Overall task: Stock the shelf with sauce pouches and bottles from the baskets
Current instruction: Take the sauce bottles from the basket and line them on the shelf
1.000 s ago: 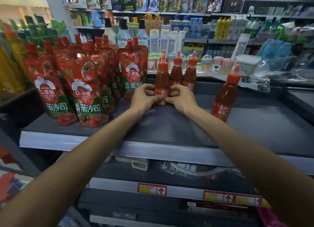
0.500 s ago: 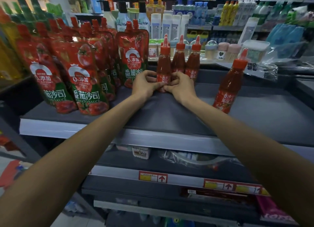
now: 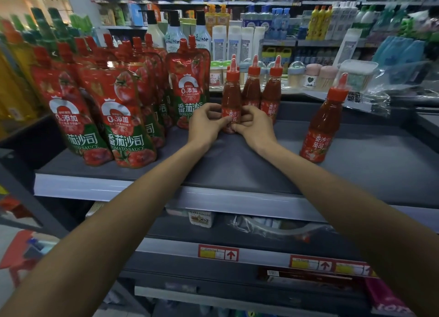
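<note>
Reaching over the pale front lip of the grey shelf [image 3: 237, 164], both bare forearms cross a wide strip of bare shelf surface that runs from the lip back to the stock. To the right, open shelf lies on either side of a lone tomato sauce bottle [image 3: 324, 124], which stands upright and well apart from the rest. To the left, tomato sauce pouches [image 3: 123, 117] stand in rows close to the front edge, leaving little free room there.

Compared with half a second ago, the view has tipped slightly, and the hands remain at the same bottle, the label now facing more squarely forward.

Mid-shelf, the left hand [image 3: 205, 124] and right hand [image 3: 255, 126] close on the held bottle [image 3: 231, 102] from either side, fingers curled narrowly around its lower body and label, thumbs pressed to its front. It stands upright with its base on the shelf, foremost of a small cluster: two more red-capped bottles [image 3: 261, 91] stand just behind and to its right, and another cap shows directly behind it. One pouch [image 3: 187, 86] stands just left of the left hand.

Beyond the back edge of the shelf, small jars and a lidded clear tub [image 3: 356, 75] sit on a further ledge; their contents are too blurred to name. Farther shelves hold assorted bottles.
</note>
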Available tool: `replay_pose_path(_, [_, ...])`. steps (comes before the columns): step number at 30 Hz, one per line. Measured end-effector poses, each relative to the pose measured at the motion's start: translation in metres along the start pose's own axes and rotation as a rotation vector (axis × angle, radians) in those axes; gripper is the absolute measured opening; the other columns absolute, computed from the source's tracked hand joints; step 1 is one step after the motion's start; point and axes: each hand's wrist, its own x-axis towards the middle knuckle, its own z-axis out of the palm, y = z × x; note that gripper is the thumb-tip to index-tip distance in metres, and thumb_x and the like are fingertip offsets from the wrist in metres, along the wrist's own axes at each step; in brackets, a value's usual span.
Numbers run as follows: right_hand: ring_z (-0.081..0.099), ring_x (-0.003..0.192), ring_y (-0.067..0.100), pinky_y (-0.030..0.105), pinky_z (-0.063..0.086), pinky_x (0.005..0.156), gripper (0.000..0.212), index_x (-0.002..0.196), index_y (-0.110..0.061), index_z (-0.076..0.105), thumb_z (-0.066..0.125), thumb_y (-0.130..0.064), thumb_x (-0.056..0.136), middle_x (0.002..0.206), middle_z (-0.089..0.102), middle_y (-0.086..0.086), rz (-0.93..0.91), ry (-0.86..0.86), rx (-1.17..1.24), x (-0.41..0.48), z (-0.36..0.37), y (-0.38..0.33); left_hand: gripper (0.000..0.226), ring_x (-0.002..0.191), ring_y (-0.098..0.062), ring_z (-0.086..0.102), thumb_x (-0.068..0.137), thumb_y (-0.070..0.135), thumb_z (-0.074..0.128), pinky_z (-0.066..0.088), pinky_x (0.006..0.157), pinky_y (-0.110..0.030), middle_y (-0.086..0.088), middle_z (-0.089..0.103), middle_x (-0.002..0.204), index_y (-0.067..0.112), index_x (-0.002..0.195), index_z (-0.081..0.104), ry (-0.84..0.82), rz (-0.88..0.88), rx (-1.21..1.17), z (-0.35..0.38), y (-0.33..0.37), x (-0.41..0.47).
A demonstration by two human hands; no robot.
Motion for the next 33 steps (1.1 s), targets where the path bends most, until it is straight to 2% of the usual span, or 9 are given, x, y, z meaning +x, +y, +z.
replay_pose_path(6, [0.076,0.087,0.016,0.033,0.062,0.086,0.043,0.120,-0.011,0.064,0.082,-0.001,0.082,0.096,0.076,0.007,0.010,0.010,0.022,0.001,-0.001,0.000,0.034,0.083,-0.015,0.077,0.083,0.014,0.086,0.065,0.080,-0.036,-0.002,0.077,0.091,0.010,0.113,0.072,-0.006,-0.006,-0.012,0.001,-0.001,0.001])
replay_pose_path(11, [0.075,0.086,0.015,0.030,0.062,0.084,0.041,0.118,-0.011,0.062,0.081,-0.001,0.083,0.095,0.075,0.006,0.008,0.008,0.013,-0.001,-0.002,-0.001,0.034,0.081,-0.008,0.074,0.085,0.013,0.084,0.062,0.074,-0.024,0.003,0.074,0.090,0.009,0.116,0.071,-0.004,0.009,0.012,0.002,0.001,-0.001])
replay_pose_path(14, [0.073,0.083,0.013,0.029,0.061,0.083,0.041,0.118,-0.012,0.062,0.082,-0.003,0.083,0.092,0.073,0.003,0.011,-0.001,-0.018,-0.002,-0.002,-0.003,0.034,0.084,-0.011,0.073,0.086,0.016,0.084,0.063,0.080,-0.031,0.001,0.074,0.093,0.009,0.116,0.070,-0.004,-0.014,0.040,0.001,0.002,-0.002])
replay_pose_path(18, [0.062,0.077,0.008,0.026,0.056,0.080,0.045,0.121,-0.011,0.060,0.085,-0.014,0.083,0.085,0.063,-0.007,-0.002,-0.024,-0.204,-0.013,-0.011,-0.010,0.051,0.100,-0.021,0.069,0.081,0.023,0.088,0.057,0.094,-0.041,-0.004,0.071,0.104,0.010,0.124,0.064,-0.033,-0.102,0.206,-0.006,0.005,-0.008])
replay_pose_path(22, [0.065,0.085,0.014,0.031,0.056,0.088,0.044,0.124,-0.017,0.063,0.081,-0.015,0.084,0.092,0.065,-0.003,-0.014,-0.086,-0.325,-0.043,-0.035,-0.030,0.036,0.091,-0.018,0.071,0.083,0.028,0.085,0.060,0.086,-0.041,0.003,0.071,0.095,0.021,0.112,0.065,-0.054,-0.083,0.250,-0.016,0.013,-0.029])
replay_pose_path(26, [0.068,0.080,0.004,0.012,0.052,0.075,0.031,0.115,-0.030,0.068,0.079,-0.024,0.087,0.092,0.070,-0.010,-0.046,-0.100,-0.241,-0.094,-0.074,-0.045,0.023,0.087,-0.012,0.071,0.088,0.029,0.081,0.061,0.080,-0.035,0.005,0.073,0.090,0.020,0.107,0.072,-0.123,-0.004,0.154,-0.012,0.033,-0.059])
replay_pose_path(28, [0.067,0.073,0.004,0.015,0.052,0.070,0.022,0.107,-0.028,0.070,0.078,-0.021,0.087,0.084,0.070,-0.009,-0.082,-0.019,-0.220,-0.117,-0.099,-0.044,0.019,0.087,-0.016,0.072,0.088,0.030,0.081,0.061,0.083,-0.041,0.000,0.075,0.091,0.022,0.105,0.074,-0.208,0.029,0.088,-0.002,0.051,-0.073])
replay_pose_path(31, [0.061,0.063,0.013,0.032,0.053,0.064,0.011,0.092,-0.027,0.069,0.077,-0.020,0.088,0.070,0.064,-0.004,-0.044,0.150,-0.238,-0.135,-0.139,-0.034,0.023,0.094,-0.028,0.072,0.091,0.023,0.080,0.061,0.085,-0.043,-0.010,0.076,0.096,0.017,0.111,0.073,-0.384,0.037,0.004,0.025,0.080,-0.086])
replay_pose_path(33, [0.059,0.061,0.016,0.040,0.055,0.065,0.014,0.090,-0.025,0.065,0.076,-0.017,0.088,0.067,0.060,-0.002,0.017,0.248,-0.234,-0.136,-0.163,-0.019,0.028,0.095,-0.025,0.072,0.090,0.023,0.080,0.062,0.087,-0.042,-0.007,0.077,0.097,0.017,0.116,0.071,-0.458,0.059,-0.003,0.047,0.094,-0.087])
